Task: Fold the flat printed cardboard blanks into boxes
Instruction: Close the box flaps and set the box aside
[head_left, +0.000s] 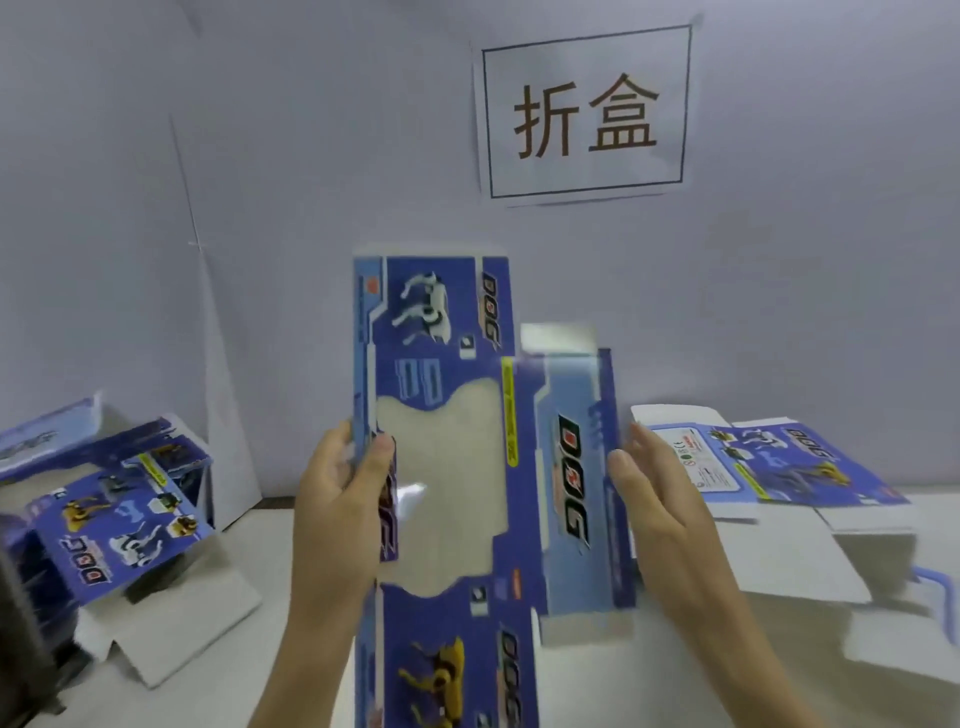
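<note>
At the centre, the left hand (343, 499) pinches the left edge of the upright blue cardboard blank (441, 467) between thumb and fingers, while at three o'clock the right hand (660, 499), fingers straight and together, touches its right panel edge.

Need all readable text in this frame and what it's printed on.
"折盒" on the white wall sign.
"DOG" on the held blank, several times: top flap, side panel, bottom.
"DOG" on the folded box at left.
"DOG" on the flat blank at right; its white label shows "CE", the rest is too small.
The held blank's yellow strip and other fine print are blurred.
</note>
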